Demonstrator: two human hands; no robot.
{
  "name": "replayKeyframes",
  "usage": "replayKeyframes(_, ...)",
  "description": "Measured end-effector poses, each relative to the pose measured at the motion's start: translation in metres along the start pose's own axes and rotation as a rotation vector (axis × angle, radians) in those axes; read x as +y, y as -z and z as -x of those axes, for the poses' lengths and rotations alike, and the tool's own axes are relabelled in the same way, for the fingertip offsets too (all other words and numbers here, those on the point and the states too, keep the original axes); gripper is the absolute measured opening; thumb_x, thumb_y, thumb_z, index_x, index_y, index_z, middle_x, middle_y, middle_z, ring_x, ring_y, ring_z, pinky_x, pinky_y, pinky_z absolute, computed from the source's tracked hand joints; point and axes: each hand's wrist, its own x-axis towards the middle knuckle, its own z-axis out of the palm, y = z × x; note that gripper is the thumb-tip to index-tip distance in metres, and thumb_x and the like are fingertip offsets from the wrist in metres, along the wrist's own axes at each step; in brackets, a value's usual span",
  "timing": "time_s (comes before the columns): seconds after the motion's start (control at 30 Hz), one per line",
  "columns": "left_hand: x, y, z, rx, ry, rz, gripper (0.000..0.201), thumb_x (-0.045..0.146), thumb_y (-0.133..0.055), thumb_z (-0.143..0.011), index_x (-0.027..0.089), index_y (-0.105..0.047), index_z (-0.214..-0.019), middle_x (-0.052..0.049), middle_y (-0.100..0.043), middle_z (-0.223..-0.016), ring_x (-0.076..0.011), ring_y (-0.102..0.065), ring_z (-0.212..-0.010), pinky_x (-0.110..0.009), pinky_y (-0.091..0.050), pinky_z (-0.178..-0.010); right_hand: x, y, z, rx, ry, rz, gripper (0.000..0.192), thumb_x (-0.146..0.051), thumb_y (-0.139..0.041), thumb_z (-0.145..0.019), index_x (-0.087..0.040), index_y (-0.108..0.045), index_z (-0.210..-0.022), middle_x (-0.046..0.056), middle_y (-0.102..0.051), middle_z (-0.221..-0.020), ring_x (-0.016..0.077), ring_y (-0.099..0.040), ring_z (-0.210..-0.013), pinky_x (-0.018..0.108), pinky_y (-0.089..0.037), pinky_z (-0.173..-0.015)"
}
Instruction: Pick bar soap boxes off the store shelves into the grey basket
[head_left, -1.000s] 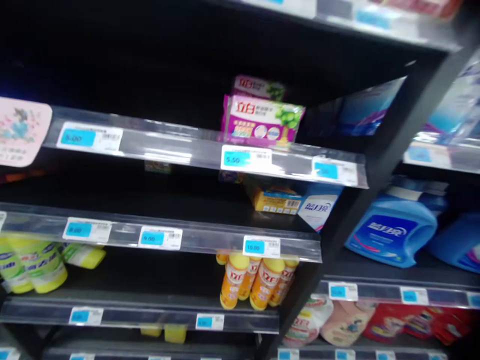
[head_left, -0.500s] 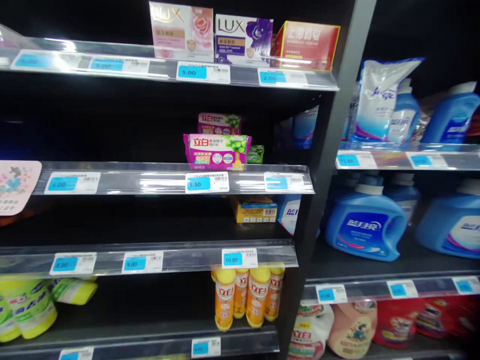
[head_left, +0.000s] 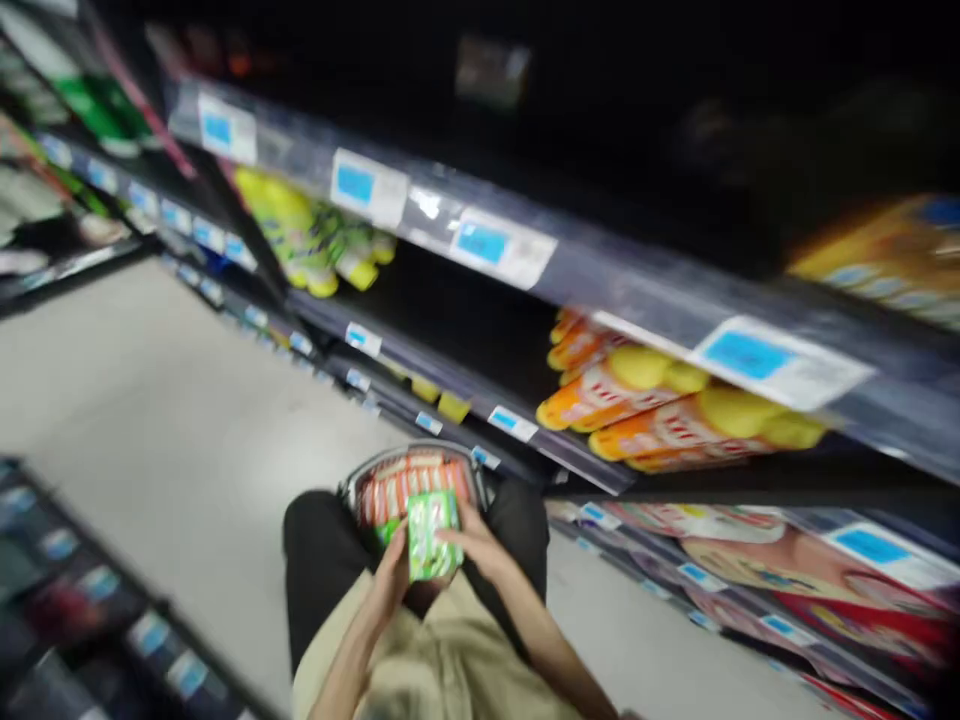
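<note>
Low in the frame's centre, a green packet [head_left: 429,535], its print blurred, is gripped by the left hand [head_left: 391,578] and right hand [head_left: 480,545] above a half-hidden basket [head_left: 360,480]. Smeared orange bottles [head_left: 645,415] lie right.

The view is motion-blurred. Both hands, the left hand [head_left: 391,580] and the right hand [head_left: 480,545], grip a green packet [head_left: 429,535] from opposite sides, just above a wire basket [head_left: 417,483] packed with red-and-white packets. Black trouser legs flank the basket over the grey floor [head_left: 150,420]. Orange bottles with yellow caps [head_left: 660,410] lie along the shelf [head_left: 637,295] behind blue price tags [head_left: 480,243].
</note>
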Motion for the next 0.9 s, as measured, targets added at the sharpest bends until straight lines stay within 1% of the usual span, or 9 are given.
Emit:
replayKeyframes(0.03, -0.015, 0.005, 0.019, -0.013, -0.01, 0.093, 0.099, 0.087, -0.077, -0.074, 0.033, -0.059, -0.154, -0.013, -0.063, -0.157, -0.0391, -0.058, -0.148, -0.053, -0.055, -0.115, 0.008, -0.004, 0.013, -0.048, -0.051, -0.007, 0.058, -0.055, -0.092, -0.079, -0.024, -0.071, -0.124, 0.006, -0.08, -0.114, 0.0288, -0.077, -0.106, 0.047, -0.065, -0.098)
replayKeyframes(0.1, -0.025, 0.01, 0.041, -0.07, -0.095, 0.227, 0.113, 0.083, -0.087, -0.065, 0.027, -0.056, -0.158, -0.017, -0.065, -0.154, -0.041, -0.057, -0.148, -0.054, -0.048, -0.124, 0.014, -0.006, 0.022, -0.102, -0.089, 0.021, 0.066, -0.053, -0.093, -0.074, -0.025, -0.068, -0.128, 0.007, -0.081, -0.12, 0.0303, -0.077, -0.111, 0.046, -0.064, -0.101)
replayKeyframes(0.17, -0.015, 0.012, 0.046, -0.103, -0.182, 0.224, 0.111, 0.068, -0.097, -0.065, 0.023, -0.055, -0.158, -0.018, -0.069, -0.147, -0.0397, -0.061, -0.143, -0.054, -0.046, -0.125, 0.01, -0.006, 0.018, -0.109, -0.068, 0.104, 0.071, -0.049, -0.093, -0.075, -0.024, -0.063, -0.135, 0.008, -0.079, -0.126, 0.0297, -0.077, -0.114, 0.045, -0.063, -0.103)
replayKeyframes(0.27, 0.013, 0.018, 0.045, -0.085, -0.214, 0.126, 0.103, 0.054, -0.103, -0.064, 0.018, -0.06, -0.15, -0.018, -0.074, -0.137, -0.0367, -0.071, -0.127, -0.05, -0.054, -0.114, 0.002, -0.013, 0.011, -0.065, -0.006, 0.157, 0.07, -0.048, -0.092, -0.075, -0.023, -0.061, -0.133, 0.009, -0.079, -0.124, 0.0287, -0.077, -0.112, 0.041, -0.063, -0.101)
replayKeyframes(0.43, 0.04, 0.028, 0.051, -0.095, -0.16, 0.298, 0.098, 0.046, -0.108, -0.058, 0.016, -0.063, -0.14, -0.019, -0.076, -0.135, -0.0369, -0.074, -0.123, -0.047, -0.058, -0.11, -0.001, -0.035, 0.019, 0.157, 0.049, -0.064, 0.059, -0.055, -0.085, -0.083, -0.022, -0.065, -0.127, 0.01, -0.079, -0.125, 0.0279, -0.077, -0.112, 0.04, -0.064, -0.1)
replayKeyframes(0.57, 0.04, 0.031, 0.054, 0.019, -0.148, 0.494, 0.082, 0.05, -0.107, -0.059, 0.017, -0.069, -0.124, -0.016, -0.08, -0.124, -0.0365, -0.077, -0.119, -0.047, -0.062, -0.107, -0.006, -0.041, 0.024, 0.322, -0.044, -0.272, 0.065, -0.056, -0.091, -0.076, -0.023, -0.069, -0.127, 0.008, -0.081, -0.123, 0.0281, -0.079, -0.104, 0.04, -0.066, -0.093)
replayKeyframes(0.7, 0.036, 0.041, 0.053, 0.199, -0.201, 0.527, 0.075, 0.042, -0.108, -0.055, 0.017, -0.069, -0.115, -0.012, -0.082, -0.114, -0.0346, -0.078, -0.115, -0.044, -0.064, -0.102, -0.014, -0.03, 0.023, 0.488, -0.126, -0.383, 0.064, -0.061, -0.092, -0.069, -0.021, -0.074, -0.116, 0.006, -0.084, -0.109, 0.0275, -0.08, -0.094, 0.039, -0.065, -0.084)
replayKeyframes(0.8, 0.035, 0.052, 0.054, 0.26, -0.225, 0.463, 0.077, 0.03, -0.108, -0.051, 0.02, -0.068, -0.116, -0.008, -0.082, -0.113, -0.0328, -0.078, -0.115, -0.043, -0.063, -0.103, -0.018, -0.019, 0.024, 0.456, -0.123, -0.353, 0.065, -0.055, -0.097, -0.065, -0.021, -0.073, -0.115, 0.007, -0.083, -0.11, 0.0274, -0.08, -0.093, 0.039, -0.065, -0.084)
replayKeyframes(0.9, 0.033, 0.059, 0.058, 0.239, -0.198, 0.408, 0.076, 0.032, -0.107, -0.055, 0.019, -0.068, -0.119, -0.009, -0.081, -0.117, -0.0321, -0.077, -0.115, -0.042, -0.062, -0.102, -0.021, -0.012, 0.031, 0.378, -0.016, -0.215, 0.067, -0.044, -0.101, -0.063, -0.022, -0.069, -0.117, 0.006, -0.083, -0.108, 0.0253, -0.079, -0.09, 0.039, -0.065, -0.083)
